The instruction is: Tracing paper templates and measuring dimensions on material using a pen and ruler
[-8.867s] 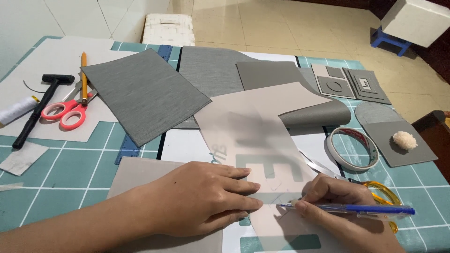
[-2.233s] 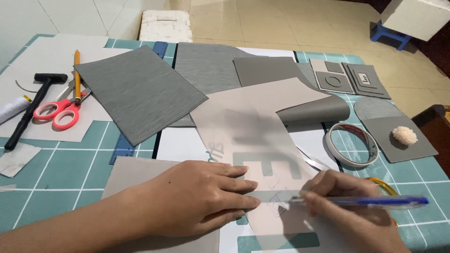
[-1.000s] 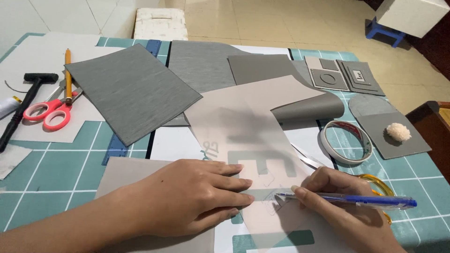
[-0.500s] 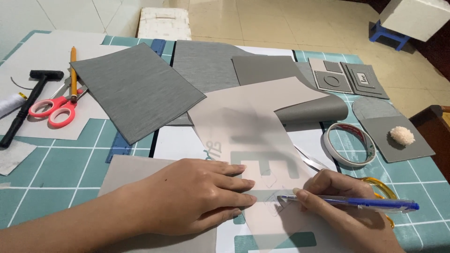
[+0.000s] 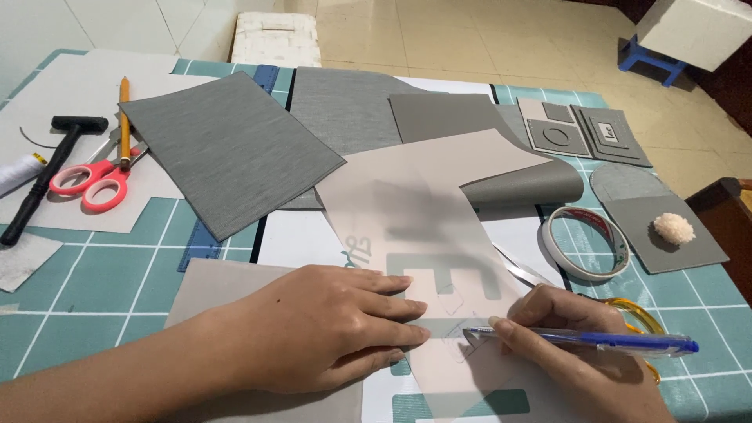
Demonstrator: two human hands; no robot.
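Left hand lies flat, palm down, fingers stretched out together, pressing on a translucent tracing sheet; it grips nothing. Right hand is curled around one blue ballpoint pen, pinched near the tip. Pen's long axis runs almost level, left to right across the view; tip points left toward the left hand's fingertips and touches the sheet, cap end sticks out right past the hand. Sheet's long axis runs from the near edge of the desk up and away, far end curling over a grey sheet. Beige card sits under the left wrist. Just right of the right hand: one roll of tape, one yellow-handled tool half hidden. Farther out, one large dark grey textured sheet, one pair of red-handled scissors, one pencil, one black mallet, one white thread spool at far left. Far right: one fluffy pompom on a grey piece, two small grey stitched squares.
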